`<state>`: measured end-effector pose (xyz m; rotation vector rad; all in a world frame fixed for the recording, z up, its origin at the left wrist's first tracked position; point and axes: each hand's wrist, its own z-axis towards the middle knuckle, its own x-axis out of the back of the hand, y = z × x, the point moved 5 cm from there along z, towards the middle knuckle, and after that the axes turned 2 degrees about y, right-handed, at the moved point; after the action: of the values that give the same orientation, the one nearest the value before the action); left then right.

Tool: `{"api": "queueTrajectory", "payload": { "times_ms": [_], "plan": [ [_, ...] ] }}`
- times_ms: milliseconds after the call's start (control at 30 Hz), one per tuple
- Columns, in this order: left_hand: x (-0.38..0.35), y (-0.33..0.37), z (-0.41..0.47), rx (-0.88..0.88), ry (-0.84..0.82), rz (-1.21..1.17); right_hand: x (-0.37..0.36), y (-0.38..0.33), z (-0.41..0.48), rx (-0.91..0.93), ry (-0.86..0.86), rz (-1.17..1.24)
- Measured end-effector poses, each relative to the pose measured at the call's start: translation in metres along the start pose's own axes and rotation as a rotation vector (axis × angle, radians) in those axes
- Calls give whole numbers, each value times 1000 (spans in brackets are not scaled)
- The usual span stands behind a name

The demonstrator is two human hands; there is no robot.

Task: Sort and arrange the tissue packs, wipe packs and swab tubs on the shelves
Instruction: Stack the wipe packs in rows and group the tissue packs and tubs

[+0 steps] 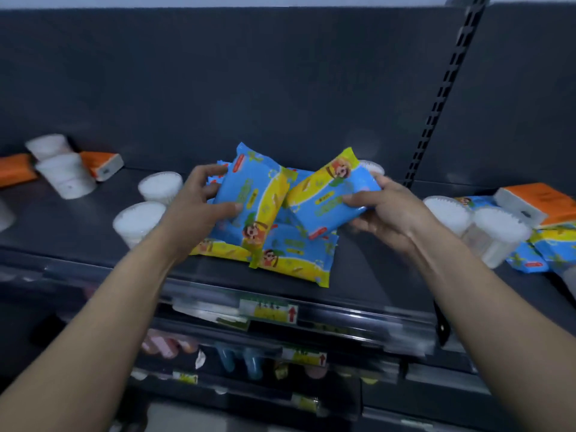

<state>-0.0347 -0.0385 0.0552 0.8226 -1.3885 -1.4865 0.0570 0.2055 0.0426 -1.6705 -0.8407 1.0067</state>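
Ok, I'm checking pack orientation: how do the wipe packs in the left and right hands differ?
The left-held pack shows its cartoon face at the bottom; the right-held pack shows it at the top. The left hand grips its pack's left edge, the right hand its pack's right end. The left-held pack stands steeper. Both share the blue and yellow print.

A: Cam setup?
B: One view only. Head cam, wide-angle, facing the shelf (78, 222) roughly square-on, pitched down.
A: Range?
B: Near, within reach. Left hand (199, 201) comes in from 7 o'clock, right hand (389, 210) from 5, both near centre.
A: Coverage?
B: Shelf deck spans 9 to 3, back panel (280, 88) fills 12, lower shelf rails (268, 310) at 6.
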Motion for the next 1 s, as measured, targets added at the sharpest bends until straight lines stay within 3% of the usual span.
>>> {"api": "queueTrajectory", "payload": {
  "times_ms": [100,167,300,367,500,600,733,833,1000],
  "plan": [
    [29,-6,8,-49,-178,255,-19,-11,2,120,105,-128],
    [42,-8,13,-82,-291,473,-38,-12,2,172,79,-264],
    [47,-25,27,-163,-410,910,-75,6,4,211,-74,-912],
    [46,-35,35,-173,-420,973,-85,24,4,199,-94,-1112],
    [47,-49,47,-208,-428,1096,-98,43,1,181,26,-1298],
    [41,-58,46,-273,-513,1202,-103,52,-3,108,64,-1541],
    [38,-66,48,-341,-543,1271,-103,66,-8,10,30,-1586],
    [38,-69,48,-295,-637,1268,-101,69,-8,-42,-17,-1664],
    [35,-71,55,-269,-619,1391,-104,65,1,4,-14,-1777]
  ]
}}
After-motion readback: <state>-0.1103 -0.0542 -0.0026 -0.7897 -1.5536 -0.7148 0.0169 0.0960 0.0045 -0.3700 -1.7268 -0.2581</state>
